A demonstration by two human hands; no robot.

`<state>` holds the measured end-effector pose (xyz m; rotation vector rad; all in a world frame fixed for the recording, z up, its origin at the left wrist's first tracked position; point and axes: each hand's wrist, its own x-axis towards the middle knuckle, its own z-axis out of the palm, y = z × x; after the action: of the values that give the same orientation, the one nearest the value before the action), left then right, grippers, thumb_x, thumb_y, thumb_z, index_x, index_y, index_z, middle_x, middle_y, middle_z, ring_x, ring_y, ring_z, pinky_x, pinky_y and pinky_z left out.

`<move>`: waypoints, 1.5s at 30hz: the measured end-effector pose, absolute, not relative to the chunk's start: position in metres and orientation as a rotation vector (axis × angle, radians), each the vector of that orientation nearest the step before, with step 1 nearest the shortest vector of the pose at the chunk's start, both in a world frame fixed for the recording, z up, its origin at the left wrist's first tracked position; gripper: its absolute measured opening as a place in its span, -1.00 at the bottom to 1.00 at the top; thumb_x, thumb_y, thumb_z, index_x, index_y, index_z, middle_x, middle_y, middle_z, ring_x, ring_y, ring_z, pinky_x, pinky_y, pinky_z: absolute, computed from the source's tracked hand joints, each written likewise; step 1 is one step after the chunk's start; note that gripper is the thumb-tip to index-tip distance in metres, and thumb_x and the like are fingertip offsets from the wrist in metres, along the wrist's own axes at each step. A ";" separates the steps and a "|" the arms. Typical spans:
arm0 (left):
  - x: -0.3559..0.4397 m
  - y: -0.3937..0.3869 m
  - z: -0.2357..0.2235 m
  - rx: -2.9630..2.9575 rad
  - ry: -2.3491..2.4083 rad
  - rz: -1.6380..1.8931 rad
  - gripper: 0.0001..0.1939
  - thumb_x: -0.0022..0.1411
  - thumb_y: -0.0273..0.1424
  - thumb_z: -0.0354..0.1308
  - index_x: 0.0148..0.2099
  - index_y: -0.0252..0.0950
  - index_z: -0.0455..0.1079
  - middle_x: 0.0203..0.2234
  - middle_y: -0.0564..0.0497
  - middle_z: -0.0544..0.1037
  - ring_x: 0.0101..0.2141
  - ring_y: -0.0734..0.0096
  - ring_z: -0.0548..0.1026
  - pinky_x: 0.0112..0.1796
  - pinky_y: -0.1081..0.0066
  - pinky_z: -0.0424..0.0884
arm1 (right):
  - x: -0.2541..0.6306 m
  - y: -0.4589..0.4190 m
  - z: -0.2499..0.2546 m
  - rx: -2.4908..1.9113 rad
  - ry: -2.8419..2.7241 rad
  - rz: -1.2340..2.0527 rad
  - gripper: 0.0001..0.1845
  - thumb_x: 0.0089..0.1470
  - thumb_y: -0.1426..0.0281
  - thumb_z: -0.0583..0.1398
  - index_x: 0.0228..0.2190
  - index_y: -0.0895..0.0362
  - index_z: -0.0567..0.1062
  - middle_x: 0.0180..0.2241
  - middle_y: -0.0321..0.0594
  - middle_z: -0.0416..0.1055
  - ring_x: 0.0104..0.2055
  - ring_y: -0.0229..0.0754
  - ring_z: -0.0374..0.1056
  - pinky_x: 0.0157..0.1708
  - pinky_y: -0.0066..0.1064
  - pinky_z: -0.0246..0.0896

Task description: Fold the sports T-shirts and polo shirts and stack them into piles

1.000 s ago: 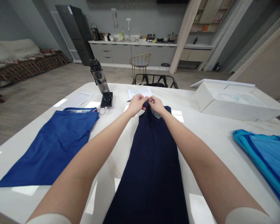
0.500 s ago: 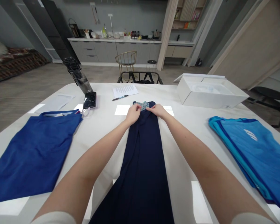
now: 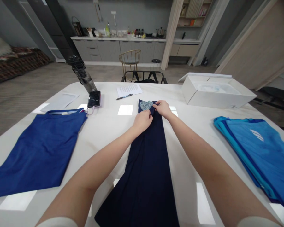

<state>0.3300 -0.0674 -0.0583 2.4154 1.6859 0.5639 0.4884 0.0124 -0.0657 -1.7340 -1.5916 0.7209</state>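
My left hand (image 3: 143,120) is curled nearly closed on the navy garment (image 3: 153,170), its fingertips mostly tucked out of my sight. My right hand (image 3: 163,108) pinches the same garment's far end between thumb and fingers; my knuckles hide some of the grip. A grey-blue patterned patch (image 3: 146,105) shows between them, partly covered. The garment lies lengthwise on the white table (image 3: 191,135), its near end cut off below. Beyond my hands lie a pen (image 3: 124,96) and a printed sheet (image 3: 130,90), its words too small to read. To my left, a blue garment (image 3: 42,148) runs out of view; near it is a dark phone (image 3: 94,99). On my right, the open white box (image 3: 213,96) holds something pale that I can't make out, and the folded blue clothes (image 3: 257,148) are cut off by the edge.
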 end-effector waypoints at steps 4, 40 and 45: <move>0.335 -0.065 -0.064 2.290 1.487 0.673 -0.82 0.40 -0.37 0.04 -0.11 -0.27 0.46 -0.22 -0.07 0.59 -0.19 0.24 0.54 -0.16 0.31 0.40 | 0.504 0.015 -0.078 -1.823 -1.664 0.562 -0.85 0.16 0.31 0.30 -0.25 0.12 0.58 -0.43 -0.25 0.51 -0.32 -0.17 0.45 -0.19 -0.37 0.32; 0.278 -0.319 -0.039 2.380 1.894 0.041 -0.73 0.38 -0.41 -0.05 0.07 -0.34 0.32 -0.20 -0.20 0.60 -0.19 0.08 0.61 -0.16 0.22 0.41 | 0.453 -0.223 -0.059 -1.333 -2.588 0.056 -0.76 0.36 0.45 0.08 -0.04 0.05 0.49 -0.07 -0.18 0.42 -0.14 -0.13 0.41 -0.26 -0.40 0.15; 0.273 -0.349 -0.029 2.349 1.853 -0.007 -0.75 0.37 -0.37 0.01 0.04 -0.29 0.36 -0.27 -0.20 0.60 -0.23 0.04 0.61 -0.23 0.23 0.42 | 0.469 -0.224 -0.061 -1.364 -2.598 0.084 -0.79 0.33 0.45 0.11 -0.07 0.07 0.50 -0.10 -0.17 0.43 -0.16 -0.13 0.41 -0.22 -0.40 0.17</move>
<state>0.2727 -0.3486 -0.0286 2.3494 1.8529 -0.0068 0.4689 -0.2241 -0.0613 -1.3641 -2.5977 0.0844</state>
